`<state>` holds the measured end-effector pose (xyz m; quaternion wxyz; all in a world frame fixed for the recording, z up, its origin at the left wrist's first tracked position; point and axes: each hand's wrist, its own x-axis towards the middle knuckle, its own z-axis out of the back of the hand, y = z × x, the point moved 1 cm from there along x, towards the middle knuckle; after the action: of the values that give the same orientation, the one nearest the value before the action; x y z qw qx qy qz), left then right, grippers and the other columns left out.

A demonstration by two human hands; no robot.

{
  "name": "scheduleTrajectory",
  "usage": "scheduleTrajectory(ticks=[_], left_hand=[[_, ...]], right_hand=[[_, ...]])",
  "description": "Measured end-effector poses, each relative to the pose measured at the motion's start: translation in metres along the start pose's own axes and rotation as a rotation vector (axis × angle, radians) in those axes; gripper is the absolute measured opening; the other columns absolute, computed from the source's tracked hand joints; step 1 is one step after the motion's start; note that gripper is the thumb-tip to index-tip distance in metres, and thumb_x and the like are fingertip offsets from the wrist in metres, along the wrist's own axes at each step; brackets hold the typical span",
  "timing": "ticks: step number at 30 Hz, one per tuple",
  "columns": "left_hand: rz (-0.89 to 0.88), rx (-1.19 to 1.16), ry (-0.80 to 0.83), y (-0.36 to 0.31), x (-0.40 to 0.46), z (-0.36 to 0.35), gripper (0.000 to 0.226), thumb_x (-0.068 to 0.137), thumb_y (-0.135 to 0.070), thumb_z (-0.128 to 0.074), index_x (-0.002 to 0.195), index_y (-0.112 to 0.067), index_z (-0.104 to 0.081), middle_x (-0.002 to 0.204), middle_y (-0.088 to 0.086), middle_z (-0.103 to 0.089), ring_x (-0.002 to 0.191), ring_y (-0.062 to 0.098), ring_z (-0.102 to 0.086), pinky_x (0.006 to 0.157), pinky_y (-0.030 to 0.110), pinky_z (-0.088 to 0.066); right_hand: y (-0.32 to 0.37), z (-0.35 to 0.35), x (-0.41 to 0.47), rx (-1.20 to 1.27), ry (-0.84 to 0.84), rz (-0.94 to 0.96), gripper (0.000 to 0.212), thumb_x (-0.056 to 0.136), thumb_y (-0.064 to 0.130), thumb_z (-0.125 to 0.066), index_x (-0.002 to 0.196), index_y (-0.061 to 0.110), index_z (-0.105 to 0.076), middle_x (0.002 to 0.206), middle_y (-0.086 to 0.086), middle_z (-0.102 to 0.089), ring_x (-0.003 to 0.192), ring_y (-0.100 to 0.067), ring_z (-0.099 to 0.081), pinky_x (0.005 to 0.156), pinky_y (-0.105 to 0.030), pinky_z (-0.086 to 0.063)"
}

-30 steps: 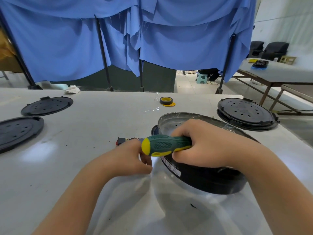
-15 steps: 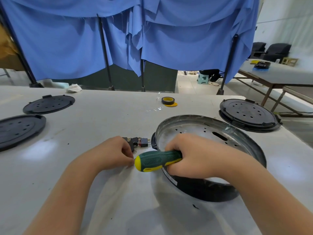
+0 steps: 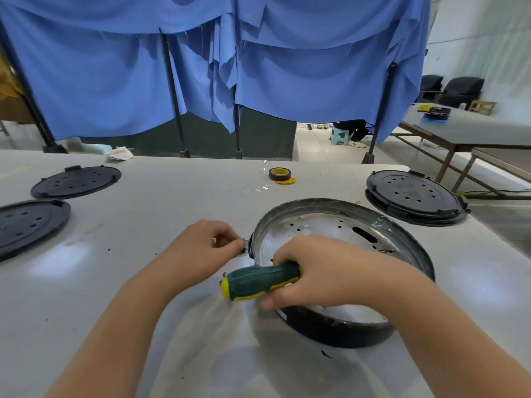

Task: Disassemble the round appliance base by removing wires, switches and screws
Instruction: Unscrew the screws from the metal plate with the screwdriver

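The round appliance base (image 3: 408, 239) lies on the white table, a black ring with a perforated silver floor showing several holes and a slot. My right hand (image 3: 324, 271) rests over its near-left rim and grips a green and yellow screwdriver (image 3: 258, 281), handle end pointing left; the shaft is hidden under the hand. My left hand (image 3: 201, 251) sits just left of the base and pinches a small black switch part (image 3: 244, 246) against the base's left wall. Most of that part is hidden by my fingers.
Two black perforated covers (image 3: 76, 182) (image 3: 27, 225) lie at the left, and a stack of similar covers (image 3: 413, 196) stands at the right. A roll of black and yellow tape (image 3: 280, 175) lies behind the base. Blue curtains hang beyond the table's far edge.
The switch part that lay exposed left of the base is now held close against the base wall by my left hand. The base's silver floor has come into fuller view. The screwdriver stays in my right hand.
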<state>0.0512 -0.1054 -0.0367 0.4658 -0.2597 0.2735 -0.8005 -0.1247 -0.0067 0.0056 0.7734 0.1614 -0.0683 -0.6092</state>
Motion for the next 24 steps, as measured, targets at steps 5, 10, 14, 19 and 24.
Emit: scheduleTrajectory(ticks=[5,10,14,19,24], left_hand=[[0.057,-0.114,0.072,-0.019,-0.006,-0.017,0.049,0.064,-0.06,-0.07,0.102,-0.033,-0.059,0.085,-0.01,-0.067,0.075,0.006,-0.064,0.064,0.027,-0.051],[0.117,-0.145,0.107,-0.029,-0.012,-0.04,0.057,0.067,-0.04,-0.065,0.117,-0.045,-0.039,0.117,-0.014,-0.047,0.094,0.0,-0.053,0.07,0.02,-0.041],[0.105,-0.238,0.057,-0.028,-0.007,-0.036,0.05,0.076,-0.012,-0.057,0.108,-0.049,-0.046,0.113,-0.014,-0.058,0.097,0.001,-0.057,0.067,0.014,-0.042],[0.151,-0.371,-0.06,-0.018,0.0,-0.033,0.05,0.085,-0.004,-0.055,0.122,-0.038,-0.056,0.118,-0.014,-0.062,0.109,0.008,-0.059,0.077,0.023,-0.048],[0.186,-0.349,-0.051,-0.021,-0.003,-0.032,0.069,0.084,-0.029,-0.069,0.144,-0.036,-0.034,0.147,-0.011,-0.039,0.127,0.009,-0.044,0.096,0.024,-0.034]], right_hand=[[-0.015,0.029,-0.013,0.15,0.004,-0.014,0.042,0.078,0.063,-0.059,0.079,0.021,-0.061,0.061,0.007,-0.052,0.05,-0.005,-0.048,0.05,-0.023,-0.041],[-0.029,0.048,-0.02,0.342,-0.081,-0.056,0.024,0.092,0.046,-0.049,0.091,0.025,-0.06,0.065,0.011,-0.066,0.059,-0.001,-0.062,0.061,-0.023,-0.05],[-0.032,0.056,-0.022,0.578,-0.168,0.006,0.018,0.095,0.033,-0.049,0.101,0.018,-0.057,0.078,-0.001,-0.073,0.073,-0.012,-0.071,0.067,-0.018,-0.056],[-0.03,0.064,-0.028,0.882,-0.27,0.085,0.031,0.081,0.038,-0.056,0.103,0.016,-0.057,0.086,-0.008,-0.075,0.082,-0.023,-0.073,0.069,-0.029,-0.06],[-0.03,0.065,-0.032,0.884,-0.225,0.121,0.026,0.082,0.033,-0.056,0.101,0.016,-0.056,0.09,-0.01,-0.075,0.086,-0.023,-0.073,0.067,-0.028,-0.059]])
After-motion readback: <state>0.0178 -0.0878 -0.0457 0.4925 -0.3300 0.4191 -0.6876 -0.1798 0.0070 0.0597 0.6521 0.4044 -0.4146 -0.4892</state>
